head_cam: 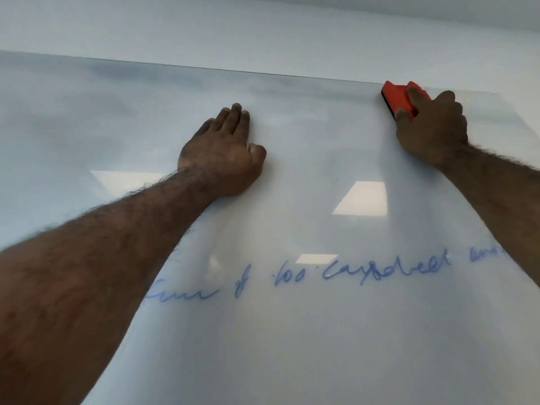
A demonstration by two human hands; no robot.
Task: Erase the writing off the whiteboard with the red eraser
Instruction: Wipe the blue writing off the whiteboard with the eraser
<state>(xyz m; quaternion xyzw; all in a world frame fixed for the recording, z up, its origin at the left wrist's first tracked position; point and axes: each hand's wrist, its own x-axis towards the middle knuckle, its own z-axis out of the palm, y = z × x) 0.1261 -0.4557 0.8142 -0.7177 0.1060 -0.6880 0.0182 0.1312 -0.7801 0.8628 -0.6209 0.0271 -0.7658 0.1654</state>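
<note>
Setting: most likely an office, meeting room or classroom; cannot narrow further. Evidence follows. A large glossy whiteboard (292,331) fills nearly the whole view, its thin top edge meeting a plain pale wall (263,30) above. One line of blue marker handwriting (336,273) runs across the lower part of the board; the words are blurred and not readable. Bright rectangular reflections (362,198) on the surface look like flat ceiling light panels, the kind fitted in offices. A red block eraser (400,96) with a dark felt underside is pressed near the board's top edge. No furniture or floor visible.
</note>
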